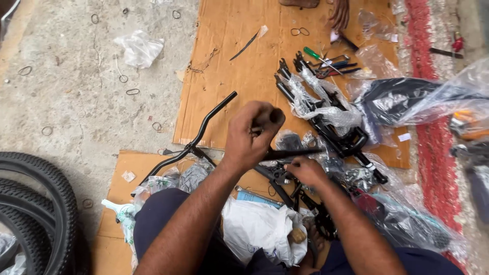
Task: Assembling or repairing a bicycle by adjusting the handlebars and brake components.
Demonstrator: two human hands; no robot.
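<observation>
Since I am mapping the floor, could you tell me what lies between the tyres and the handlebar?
Only bare concrete floor with scattered rubber bands lies between tyres and handlebar, head view.

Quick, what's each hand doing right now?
Left hand: closed around the black handlebar end.
Right hand: fingers curled on a small black part; grip unclear.

Makeshift bicycle-assembly workshop floor: tyres [35, 203], handlebar [196, 137], hand tools [328, 63] (all on flattened cardboard [239, 76]).
</observation>
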